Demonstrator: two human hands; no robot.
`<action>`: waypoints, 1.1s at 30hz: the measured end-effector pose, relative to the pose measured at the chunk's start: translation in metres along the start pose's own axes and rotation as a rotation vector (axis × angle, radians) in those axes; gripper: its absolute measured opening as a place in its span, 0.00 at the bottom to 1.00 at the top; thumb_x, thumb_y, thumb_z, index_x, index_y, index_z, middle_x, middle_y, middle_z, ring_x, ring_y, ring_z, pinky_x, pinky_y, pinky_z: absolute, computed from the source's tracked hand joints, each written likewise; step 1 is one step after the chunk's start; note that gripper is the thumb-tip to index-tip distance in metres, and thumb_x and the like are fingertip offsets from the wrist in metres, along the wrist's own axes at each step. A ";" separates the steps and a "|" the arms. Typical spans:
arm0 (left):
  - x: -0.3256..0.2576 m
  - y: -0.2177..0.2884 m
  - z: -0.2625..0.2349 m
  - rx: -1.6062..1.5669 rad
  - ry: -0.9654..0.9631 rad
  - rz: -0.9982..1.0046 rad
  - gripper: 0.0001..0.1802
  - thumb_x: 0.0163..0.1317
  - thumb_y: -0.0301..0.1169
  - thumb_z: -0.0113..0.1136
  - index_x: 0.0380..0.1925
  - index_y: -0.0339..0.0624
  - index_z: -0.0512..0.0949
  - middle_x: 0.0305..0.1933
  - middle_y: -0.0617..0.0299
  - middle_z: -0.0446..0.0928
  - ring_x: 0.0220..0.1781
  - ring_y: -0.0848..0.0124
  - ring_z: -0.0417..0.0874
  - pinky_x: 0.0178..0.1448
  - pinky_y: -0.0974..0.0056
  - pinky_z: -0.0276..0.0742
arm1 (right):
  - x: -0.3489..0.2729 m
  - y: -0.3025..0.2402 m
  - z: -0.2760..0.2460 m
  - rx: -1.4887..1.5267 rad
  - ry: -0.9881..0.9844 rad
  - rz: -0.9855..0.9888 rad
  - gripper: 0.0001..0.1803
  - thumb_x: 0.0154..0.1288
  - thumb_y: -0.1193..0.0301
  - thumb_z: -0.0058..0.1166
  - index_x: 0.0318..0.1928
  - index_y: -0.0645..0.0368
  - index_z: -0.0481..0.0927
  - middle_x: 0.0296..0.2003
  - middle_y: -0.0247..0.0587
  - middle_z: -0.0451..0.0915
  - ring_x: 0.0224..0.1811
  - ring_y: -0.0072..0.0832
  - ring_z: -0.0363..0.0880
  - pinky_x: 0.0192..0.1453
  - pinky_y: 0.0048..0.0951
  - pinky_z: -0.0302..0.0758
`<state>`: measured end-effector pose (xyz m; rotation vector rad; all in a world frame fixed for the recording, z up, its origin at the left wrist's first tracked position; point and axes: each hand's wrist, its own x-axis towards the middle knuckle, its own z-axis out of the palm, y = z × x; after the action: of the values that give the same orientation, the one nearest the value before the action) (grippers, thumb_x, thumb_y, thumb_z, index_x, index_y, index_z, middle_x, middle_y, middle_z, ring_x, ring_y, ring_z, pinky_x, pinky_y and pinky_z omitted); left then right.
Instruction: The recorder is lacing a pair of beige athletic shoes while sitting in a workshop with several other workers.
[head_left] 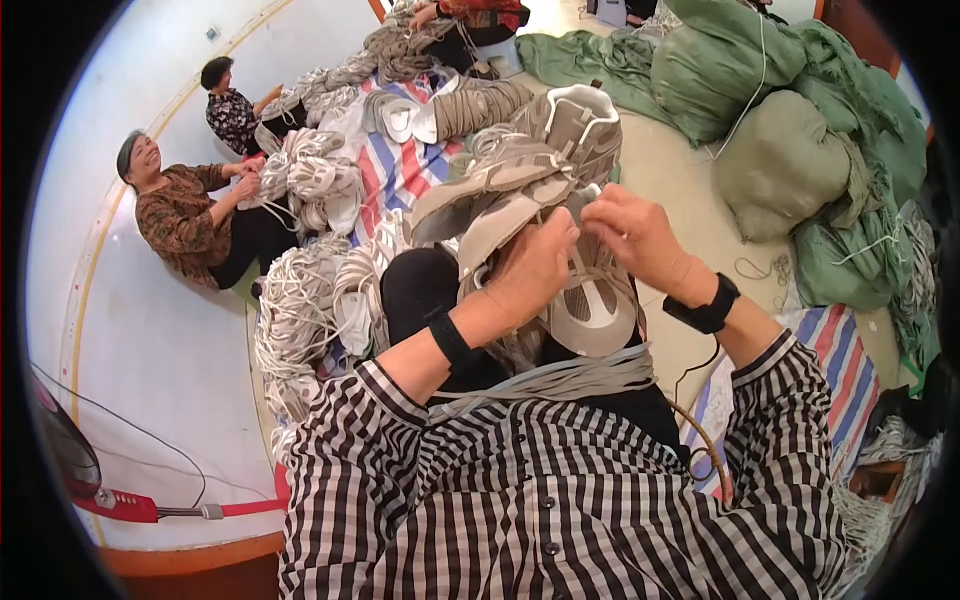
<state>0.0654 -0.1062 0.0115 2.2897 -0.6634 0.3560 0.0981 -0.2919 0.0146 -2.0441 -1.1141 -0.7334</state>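
On my lap lies a beige and white shoe upper [592,322], its rounded toe end toward me. My left hand [540,258] is closed on its left side, fingers curled toward the middle. Right beside it, over the upper's opening, my right hand [637,238] has its fingers pinched together; what they hold is too small to make out. More beige uppers [500,195] are stacked just beyond my hands, one with a white-edged collar [585,115]. Across my thighs lies a bunch of flat grey laces [570,378].
Piles of laced uppers [300,300] line the left on a striped sheet [395,165]. Two people [185,215] sit at the far left, and another person's sleeve [485,12] shows at the back. Big green sacks [790,150] stand at right. A red-handled fan [115,503] is lower left.
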 end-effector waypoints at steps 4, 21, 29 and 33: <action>0.003 0.013 0.010 -0.631 -0.098 -0.529 0.11 0.73 0.33 0.42 0.33 0.38 0.68 0.25 0.56 0.75 0.24 0.67 0.80 0.27 0.65 0.75 | -0.014 0.015 0.009 0.402 -0.120 0.487 0.02 0.64 0.76 0.52 0.36 0.60 0.76 0.23 0.36 0.75 0.24 0.22 0.74 0.31 0.23 0.72; 0.005 -0.017 0.018 -0.973 -0.104 -0.605 0.07 0.65 0.23 0.51 0.41 0.32 0.73 0.38 0.53 0.78 0.34 0.66 0.84 0.35 0.69 0.83 | -0.015 0.016 0.017 0.890 -0.132 0.662 0.03 0.66 0.77 0.50 0.37 0.62 0.76 0.24 0.27 0.75 0.24 0.12 0.71 0.28 0.17 0.70; -0.004 -0.035 0.019 -1.240 -0.155 -0.629 0.09 0.66 0.30 0.55 0.43 0.38 0.73 0.38 0.57 0.79 0.33 0.71 0.83 0.36 0.70 0.81 | -0.014 -0.001 0.019 0.733 -0.050 0.727 0.04 0.65 0.76 0.52 0.33 0.62 0.78 0.23 0.27 0.75 0.25 0.13 0.69 0.28 0.18 0.67; -0.002 -0.029 0.018 -1.202 -0.217 -0.675 0.08 0.67 0.30 0.54 0.42 0.38 0.73 0.34 0.59 0.79 0.31 0.75 0.81 0.34 0.72 0.78 | -0.030 0.003 0.027 0.766 0.007 0.659 0.03 0.65 0.77 0.53 0.33 0.62 0.77 0.24 0.26 0.75 0.26 0.11 0.70 0.29 0.17 0.68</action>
<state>0.0805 -0.1009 -0.0185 1.2431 -0.0719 -0.5100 0.0905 -0.2860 -0.0244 -1.5645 -0.5149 0.0359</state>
